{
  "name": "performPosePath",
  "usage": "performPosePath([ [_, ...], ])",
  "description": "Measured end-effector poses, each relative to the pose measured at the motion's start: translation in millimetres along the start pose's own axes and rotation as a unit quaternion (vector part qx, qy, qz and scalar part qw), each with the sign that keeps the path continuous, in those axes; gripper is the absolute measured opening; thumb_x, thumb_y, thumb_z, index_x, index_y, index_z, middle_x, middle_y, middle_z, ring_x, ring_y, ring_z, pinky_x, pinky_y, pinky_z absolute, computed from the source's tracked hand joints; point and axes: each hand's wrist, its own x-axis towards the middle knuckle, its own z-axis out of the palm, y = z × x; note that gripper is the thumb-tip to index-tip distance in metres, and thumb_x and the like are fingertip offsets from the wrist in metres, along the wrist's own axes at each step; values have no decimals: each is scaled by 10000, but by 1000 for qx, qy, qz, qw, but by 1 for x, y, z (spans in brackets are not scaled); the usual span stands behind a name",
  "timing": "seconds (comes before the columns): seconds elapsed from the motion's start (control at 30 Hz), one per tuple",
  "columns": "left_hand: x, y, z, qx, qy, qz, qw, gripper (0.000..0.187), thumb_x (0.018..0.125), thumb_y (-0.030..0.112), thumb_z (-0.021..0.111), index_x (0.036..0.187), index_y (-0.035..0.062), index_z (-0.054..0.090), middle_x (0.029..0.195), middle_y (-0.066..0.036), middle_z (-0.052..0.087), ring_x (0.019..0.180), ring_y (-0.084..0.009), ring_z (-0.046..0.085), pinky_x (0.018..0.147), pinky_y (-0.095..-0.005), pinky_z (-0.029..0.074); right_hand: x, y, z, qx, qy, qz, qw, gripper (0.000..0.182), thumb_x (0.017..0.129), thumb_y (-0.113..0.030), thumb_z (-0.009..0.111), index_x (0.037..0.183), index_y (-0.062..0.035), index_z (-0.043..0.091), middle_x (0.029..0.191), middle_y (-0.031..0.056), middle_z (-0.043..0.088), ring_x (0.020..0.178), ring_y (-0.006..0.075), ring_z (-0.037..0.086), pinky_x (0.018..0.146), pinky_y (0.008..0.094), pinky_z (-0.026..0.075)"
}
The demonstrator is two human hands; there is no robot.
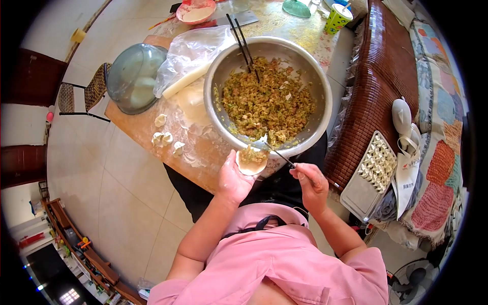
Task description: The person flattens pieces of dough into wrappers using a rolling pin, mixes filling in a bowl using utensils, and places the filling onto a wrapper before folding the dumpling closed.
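Observation:
My left hand (235, 180) holds a round dough wrapper (251, 166) on its palm and fingers, with some chopped filling (252, 154) on the wrapper's upper part. In my right hand (311, 184) is a thin dark utensil (279, 154), its tip close to the wrapper and the bowl's near rim. Both hands are just below a large metal bowl (325, 96) of filling, in which two black chopsticks (243, 46) lean. Several small dough pieces (161, 139) sit on the floured board (137, 127) to the left.
A glass bowl (133, 76) covers pale dough at the board's left. Beside it lie a plastic bag (190, 51) and a rolling pin (187, 80). On the right, a tray (356, 195) of dumplings rests on the brown sofa (376, 91). A green cup (337, 19) stands at the back.

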Motion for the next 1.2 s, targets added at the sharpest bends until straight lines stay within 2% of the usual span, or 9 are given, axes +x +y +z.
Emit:
performPosePath([
  [0.13, 1, -1, -5, -2, 2, -4, 1000, 402, 1009, 310, 310, 1273, 42, 451, 1272, -123, 527, 1152, -277, 527, 989, -462, 424, -24, 5, 7, -28, -49, -23, 998, 201, 909, 10, 548, 1088, -18, 633, 1084, 156, 622, 927, 226, 643, 825, 301, 521],
  [0.23, -2, 1, -1, 8, 20, -12, 1000, 397, 1007, 319, 311, 1262, 58, 465, 1261, -115, 536, 1136, -271, 535, 966, -456, 440, -28, 6, 12, -48, -80, -69, 993, 209, 874, 29, 580, 1064, -30, 641, 1030, 162, 652, 927, 245, 648, 802, 301, 520],
  [0.37, -1, 3, -8, 21, 0, -14, 1000, 399, 1006, 329, 309, 1265, 71, 467, 1245, -104, 548, 1126, -261, 544, 955, -448, 449, -10, 5, 4, -64, -43, -92, 993, 221, 850, 29, 608, 1051, -48, 657, 1039, 153, 653, 875, 234, 660, 747, 286, 532],
  [0.47, -1, 4, -7, 29, 14, -8, 999, 404, 1007, 339, 301, 1262, 75, 470, 1224, -92, 561, 1112, -250, 553, 940, -436, 458, 13, 2, 4, -79, -64, -100, 990, 233, 831, 28, 623, 1045, -55, 660, 1035, 149, 656, 882, 235, 662, 746, 289, 536],
  [0.57, 2, 5, -17, 40, 16, -9, 999, 463, 1018, 359, 236, 1306, 48, 424, 1292, -123, 522, 1184, -277, 517, 999, -452, 420, 29, -2, 10, -95, -106, -120, 983, 277, 796, 46, 629, 1048, -66, 664, 1019, 134, 661, 881, 250, 661, 753, 301, 539],
  [0.63, 3, 7, -21, 21, -27, -11, 999, 460, 1018, 360, 241, 1295, 49, 435, 1280, -117, 532, 1176, -269, 522, 996, -444, 420, 36, -4, 12, -130, -121, -145, 974, 309, 758, 55, 637, 1036, -77, 675, 1004, 119, 666, 875, 267, 658, 755, 319, 543],
  [0.83, -1, 11, -15, 39, -8, 3, 999, 448, 1018, 356, 244, 1305, 64, 426, 1293, -103, 518, 1191, -258, 505, 1006, -443, 405, 27, -9, 7, -135, -192, -166, 958, 312, 743, 41, 647, 1021, -96, 686, 1010, 116, 667, 869, 264, 657, 733, 322, 544],
  [1.0, 2, 10, -14, 42, 19, 1, 999, 448, 1015, 363, 251, 1316, 79, 423, 1299, -91, 513, 1195, -253, 493, 1006, -446, 390, 31, -9, 13, -141, -159, -166, 963, 300, 754, 37, 649, 1027, -82, 681, 1008, 115, 664, 871, 264, 655, 728, 325, 538],
  [1.2, 0, 11, -21, 55, 22, 3, 998, 448, 1016, 356, 251, 1317, 72, 422, 1284, -92, 525, 1201, -255, 491, 1016, -443, 381, 29, -12, 11, -135, -211, -193, 949, 280, 768, 32, 653, 1028, -71, 674, 1013, 127, 661, 876, 272, 654, 736, 344, 536],
])
